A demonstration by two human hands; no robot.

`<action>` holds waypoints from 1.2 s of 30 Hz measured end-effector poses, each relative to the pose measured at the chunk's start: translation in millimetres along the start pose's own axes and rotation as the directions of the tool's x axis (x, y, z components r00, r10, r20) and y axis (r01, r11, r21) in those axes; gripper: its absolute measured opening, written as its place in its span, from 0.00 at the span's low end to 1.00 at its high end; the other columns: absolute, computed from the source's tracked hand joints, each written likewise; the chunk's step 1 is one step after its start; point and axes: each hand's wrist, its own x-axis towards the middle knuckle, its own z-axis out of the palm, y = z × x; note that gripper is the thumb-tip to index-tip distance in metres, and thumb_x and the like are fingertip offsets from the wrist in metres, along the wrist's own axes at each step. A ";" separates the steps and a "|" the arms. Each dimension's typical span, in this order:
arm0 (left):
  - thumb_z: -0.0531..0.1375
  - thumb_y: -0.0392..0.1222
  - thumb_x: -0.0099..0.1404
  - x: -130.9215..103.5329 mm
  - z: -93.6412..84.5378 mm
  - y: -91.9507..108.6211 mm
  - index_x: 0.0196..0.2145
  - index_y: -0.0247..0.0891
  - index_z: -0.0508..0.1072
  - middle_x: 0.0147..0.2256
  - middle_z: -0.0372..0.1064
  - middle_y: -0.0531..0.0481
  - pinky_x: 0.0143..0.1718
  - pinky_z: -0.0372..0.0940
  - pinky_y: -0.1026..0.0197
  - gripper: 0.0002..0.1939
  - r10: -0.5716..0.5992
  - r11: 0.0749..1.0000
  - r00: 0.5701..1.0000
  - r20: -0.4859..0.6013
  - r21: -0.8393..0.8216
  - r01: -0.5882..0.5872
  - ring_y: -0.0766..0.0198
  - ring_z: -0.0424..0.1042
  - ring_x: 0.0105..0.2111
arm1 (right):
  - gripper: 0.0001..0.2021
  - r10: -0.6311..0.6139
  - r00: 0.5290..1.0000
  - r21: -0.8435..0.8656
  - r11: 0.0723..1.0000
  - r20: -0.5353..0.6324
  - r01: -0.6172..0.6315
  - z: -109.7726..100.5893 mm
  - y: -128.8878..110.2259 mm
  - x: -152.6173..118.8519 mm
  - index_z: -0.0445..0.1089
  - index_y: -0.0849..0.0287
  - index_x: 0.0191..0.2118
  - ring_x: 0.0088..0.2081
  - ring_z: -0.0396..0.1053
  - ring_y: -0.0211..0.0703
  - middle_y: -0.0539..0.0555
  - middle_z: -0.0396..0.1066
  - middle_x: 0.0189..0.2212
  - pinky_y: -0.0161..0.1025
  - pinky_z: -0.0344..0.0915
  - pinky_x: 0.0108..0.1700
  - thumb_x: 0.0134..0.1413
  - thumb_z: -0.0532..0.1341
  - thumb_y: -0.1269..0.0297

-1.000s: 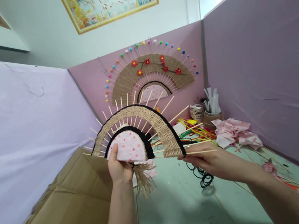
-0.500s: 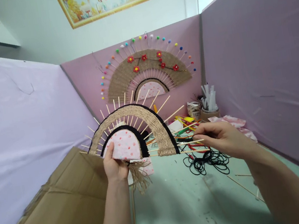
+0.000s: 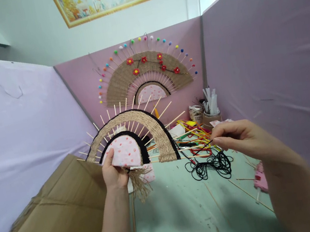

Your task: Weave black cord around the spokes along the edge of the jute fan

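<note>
My left hand [image 3: 114, 174] grips a half-round woven fan [image 3: 163, 138] by its base, the thumb lying on the pink dotted centre. Thin wooden sticks radiate through a tan twine band edged in black cord, and a tuft of loose twine [image 3: 141, 183] hangs below. Off the fan's right end, my right hand [image 3: 237, 138] pinches a black cord [image 3: 203, 147] between thumb and fingertips. That strand runs down leftward toward the fan's edge. Beneath it a loose tangle of black cord [image 3: 211, 166] lies on the table.
A finished fan with red flowers and coloured pompoms [image 3: 146, 64] hangs on the pink back panel. Cardboard [image 3: 50, 220] leans at left. Jars [image 3: 211, 118] and coloured strips [image 3: 195, 125] stand or lie at the back. A pink glue gun [image 3: 260, 177] and loose sticks [image 3: 250, 195] are at right.
My right hand has moved right, away from the fan's end, and the pinched black cord now shows stretched between. My left hand still holds the fan. The view has shifted slightly.
</note>
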 end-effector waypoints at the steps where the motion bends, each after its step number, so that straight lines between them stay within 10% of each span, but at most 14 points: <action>1: 0.59 0.33 0.55 0.1 -0.4 -0.1 0.34 0.33 0.73 0.30 0.75 0.48 0.30 0.70 0.65 0.07 -0.005 1.000 1.000 0.007 0.000 0.005 0.65 0.74 0.28 | 0.13 0.000 1.000 0.010 1.000 -0.007 0.000 -0.3 -0.4 -0.5 0.68 0.59 0.23 0.20 0.57 0.32 0.49 0.62 0.18 0.32 0.54 0.20 0.51 0.59 0.56; 27: 0.59 0.34 0.56 -4.4 1.5 -3.3 0.35 0.33 0.74 0.31 0.76 0.48 0.36 0.71 0.62 0.09 -0.029 1.000 0.998 0.048 -0.008 0.029 0.63 0.75 0.31 | 0.13 -0.019 0.999 0.069 0.998 0.047 0.016 1.7 13.5 2.3 0.71 0.59 0.26 0.22 0.58 0.32 0.50 0.63 0.19 0.32 0.55 0.22 0.53 0.58 0.55; 36: 0.58 0.32 0.56 -13.5 7.8 -6.1 0.34 0.32 0.74 0.31 0.76 0.48 0.37 0.70 0.62 0.07 -0.052 0.999 0.997 0.049 -0.003 0.052 0.63 0.75 0.31 | 0.15 0.046 0.993 0.077 0.996 0.109 -0.055 44.5 24.8 24.1 0.71 0.63 0.29 0.23 0.59 0.33 0.51 0.65 0.22 0.31 0.54 0.23 0.53 0.57 0.55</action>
